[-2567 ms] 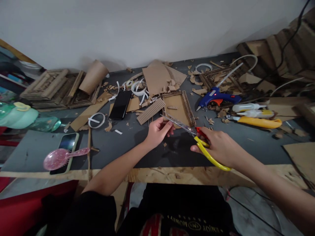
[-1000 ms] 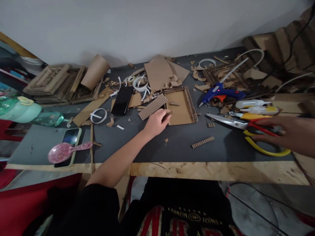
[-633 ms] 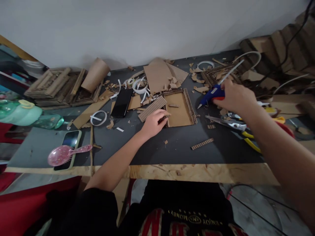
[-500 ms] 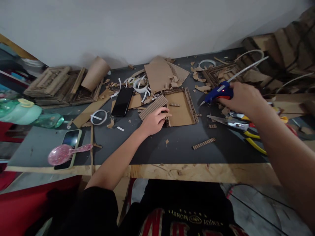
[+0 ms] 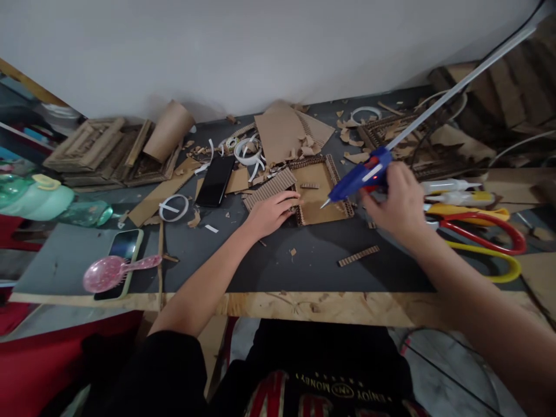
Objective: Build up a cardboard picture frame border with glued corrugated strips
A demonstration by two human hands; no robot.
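Note:
In the head view, a square piece of cardboard with raised corrugated edges (image 5: 319,214) lies on the dark table, a short corrugated strip (image 5: 310,186) inside it. My left hand (image 5: 273,214) is closed on its left edge; the thumb is partly hidden. A loose corrugated sheet (image 5: 271,191) lies just beyond those fingers. My right hand (image 5: 402,202) grips a blue hot glue gun (image 5: 362,175) with a long glue stick out of its back and a red light lit. The gun's nozzle hangs over the right part of the square piece.
Scissors with red handles (image 5: 499,226), a yellow-handled tool (image 5: 499,269) and small bottles (image 5: 449,185) lie at the right. A black phone (image 5: 216,180), tape rolls (image 5: 174,207) and cardboard scraps lie leftward. A pink hairbrush (image 5: 106,273) rests on another phone. A corrugated strip (image 5: 358,255) lies near the front.
My right hand has moved left and nearer with the glue gun, bringing its nozzle over the square cardboard piece. The scissors' red handles show more fully. My left hand has stayed nearly still.

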